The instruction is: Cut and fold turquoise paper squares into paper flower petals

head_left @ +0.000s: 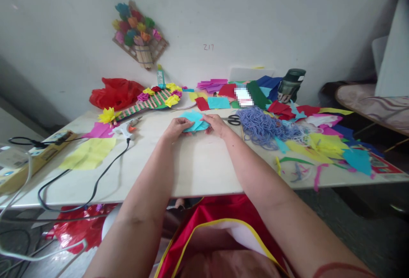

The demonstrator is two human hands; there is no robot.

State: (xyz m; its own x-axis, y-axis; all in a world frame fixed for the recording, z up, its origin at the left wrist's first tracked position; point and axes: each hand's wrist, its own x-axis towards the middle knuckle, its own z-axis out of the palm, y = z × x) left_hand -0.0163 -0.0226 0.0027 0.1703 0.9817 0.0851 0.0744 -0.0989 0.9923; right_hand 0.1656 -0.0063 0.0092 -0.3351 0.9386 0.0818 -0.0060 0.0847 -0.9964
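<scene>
Pinching a piece of turquoise paper [194,122] at its two ends, both hands work near the far middle of the table [198,171]. The left hand [175,128] closes its fingers on the paper's left edge; the right hand [217,125] grips the right edge, thumb on top. The paper rests on or just above the tabletop; which one cannot be told.

Just right of the right hand lie black scissors [234,120], and beyond them a heap of blue cord [263,126], close to the right forearm. Coloured paper scraps [322,146] spread over the right end of the table. A dark flask [290,85] stands at the back by the wall.

Left of the left hand lies a glue gun [127,128], its black cable [96,184] trailing toward the near edge. A yellow sheet [89,153] and a pink sheet [99,130] lie further left. Behind the gun is a striped fan [150,101] trimmed with paper flowers, and a red bag [115,92] next to it. A glue bottle [160,76] stands against the wall. A flower basket [139,35] hangs on the wall above.

The tabletop between the hands and the near edge is bare.
</scene>
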